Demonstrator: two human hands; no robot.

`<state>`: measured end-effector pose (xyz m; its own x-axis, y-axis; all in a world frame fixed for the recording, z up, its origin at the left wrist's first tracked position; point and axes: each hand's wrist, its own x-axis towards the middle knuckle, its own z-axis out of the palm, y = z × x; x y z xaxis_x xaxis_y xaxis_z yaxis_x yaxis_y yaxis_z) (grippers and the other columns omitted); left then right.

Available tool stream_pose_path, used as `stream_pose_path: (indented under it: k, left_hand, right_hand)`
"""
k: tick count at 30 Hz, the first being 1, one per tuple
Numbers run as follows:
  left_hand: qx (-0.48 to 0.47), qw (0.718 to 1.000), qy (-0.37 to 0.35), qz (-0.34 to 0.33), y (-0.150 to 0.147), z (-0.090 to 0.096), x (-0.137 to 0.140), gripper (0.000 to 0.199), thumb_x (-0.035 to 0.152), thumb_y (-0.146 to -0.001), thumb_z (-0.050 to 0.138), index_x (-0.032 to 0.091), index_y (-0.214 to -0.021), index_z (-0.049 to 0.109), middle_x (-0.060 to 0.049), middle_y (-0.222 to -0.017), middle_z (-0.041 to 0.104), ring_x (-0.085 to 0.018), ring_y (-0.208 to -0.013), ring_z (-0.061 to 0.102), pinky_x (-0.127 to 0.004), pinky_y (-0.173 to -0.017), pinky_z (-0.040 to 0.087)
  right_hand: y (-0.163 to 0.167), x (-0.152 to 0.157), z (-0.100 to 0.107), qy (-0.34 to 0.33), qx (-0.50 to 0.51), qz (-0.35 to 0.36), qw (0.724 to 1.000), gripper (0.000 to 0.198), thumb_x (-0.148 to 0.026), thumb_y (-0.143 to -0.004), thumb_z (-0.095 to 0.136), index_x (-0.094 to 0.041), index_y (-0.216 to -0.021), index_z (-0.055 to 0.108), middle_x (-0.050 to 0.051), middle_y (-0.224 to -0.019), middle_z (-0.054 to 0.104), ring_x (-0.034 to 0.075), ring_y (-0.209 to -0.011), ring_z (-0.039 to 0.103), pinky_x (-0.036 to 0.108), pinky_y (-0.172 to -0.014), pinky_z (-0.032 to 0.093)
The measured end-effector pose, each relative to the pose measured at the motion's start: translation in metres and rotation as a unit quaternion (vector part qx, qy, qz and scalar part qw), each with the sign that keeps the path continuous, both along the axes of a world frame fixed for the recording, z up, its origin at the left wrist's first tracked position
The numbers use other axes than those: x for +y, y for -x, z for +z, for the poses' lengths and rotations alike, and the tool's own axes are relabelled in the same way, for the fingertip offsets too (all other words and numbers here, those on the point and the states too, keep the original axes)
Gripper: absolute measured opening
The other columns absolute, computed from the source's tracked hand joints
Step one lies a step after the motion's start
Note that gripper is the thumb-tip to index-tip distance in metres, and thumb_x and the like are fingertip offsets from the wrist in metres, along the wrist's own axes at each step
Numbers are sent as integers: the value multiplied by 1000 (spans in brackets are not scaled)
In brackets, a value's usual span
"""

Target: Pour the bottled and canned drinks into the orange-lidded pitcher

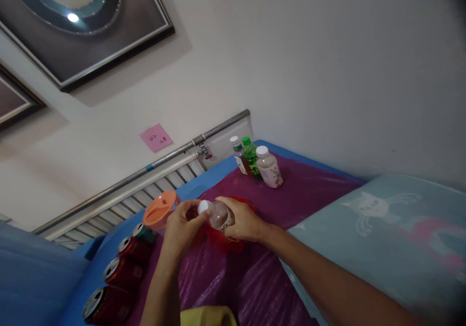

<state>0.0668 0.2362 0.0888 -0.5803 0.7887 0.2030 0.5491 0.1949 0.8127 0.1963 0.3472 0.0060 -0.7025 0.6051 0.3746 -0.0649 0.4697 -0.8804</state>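
Between my two hands is a clear plastic bottle (220, 215) with a white cap (206, 206), tilted toward the left. My right hand (244, 220) wraps around the bottle's body. The fingers of my left hand (184, 223) close on the white cap. A red dish with a wavy rim (233, 246) lies beneath the bottle, partly hidden by my hands. Just left of my left hand stands a clear pitcher with an orange lid (160, 210). Whether the cap is turning, I cannot tell.
Behind stand a white-capped bottle of brown liquid (241, 158), a green bottle (251, 157) and a wide white-capped bottle (269, 168). Several cans (125, 270) line the left side. Purple plastic sheeting (309, 183) covers the surface. A yellow cloth (208, 316) and pale-blue pillow (364, 238) lie nearby.
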Motion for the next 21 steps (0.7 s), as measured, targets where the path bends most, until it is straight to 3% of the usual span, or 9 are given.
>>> stream_pose_path:
  k: [5, 8, 13, 15, 18, 21]
  left_hand:
    - [10, 1000, 20, 8, 5, 0, -2, 42, 49, -60, 76, 15, -84, 71, -6, -77, 70, -19, -67, 61, -30, -63, 45]
    - [13, 1000, 24, 8, 7, -3, 0, 46, 53, -60, 76, 14, -85, 70, -7, -77, 70, -20, -69, 62, -31, -64, 46]
    - [27, 999, -18, 11, 5, -5, -2, 75, 59, -59, 75, 14, -117, 62, -10, -98, 68, -23, -83, 64, -36, -76, 50]
    - [43, 997, -59, 34, 4, -9, -7, 77, 64, -62, 71, 17, -122, 60, -10, -105, 67, -24, -88, 64, -37, -79, 51]
    - [53, 995, -73, 47, 7, -31, -15, 67, 65, -66, 67, 20, -115, 64, -6, -98, 69, -23, -86, 65, -36, -78, 52]
    - [60, 996, -58, 22, 11, -68, -20, 56, 63, -69, 65, 20, -104, 68, -2, -81, 69, -20, -73, 65, -32, -70, 52]
  right_hand:
    - [1, -1, -2, -33, -9, 5, 999, 82, -13, -54, 68, -21, -134, 52, 9, -125, 62, 27, -110, 59, 38, -94, 47]
    - [1, -1, -3, -23, -11, 8, 1000, 81, -13, -55, 67, -22, -133, 52, 8, -122, 63, 26, -107, 60, 37, -91, 48]
    - [0, 1, 1, 11, -1, 20, 1000, 79, -16, -52, 72, -23, -129, 53, 4, -113, 66, 24, -98, 63, 33, -83, 51]
    - [-3, 4, 4, 23, 24, 4, 999, 78, -18, -51, 74, -22, -127, 54, 3, -113, 66, 24, -99, 63, 33, -84, 50]
    - [-14, 10, 8, 45, 96, -55, 993, 78, -21, -53, 73, -20, -129, 52, 4, -113, 66, 23, -100, 63, 33, -87, 50]
    - [-31, 20, 10, 48, 169, -195, 965, 78, -24, -56, 70, -19, -130, 50, 7, -117, 65, 25, -103, 62, 36, -92, 50]
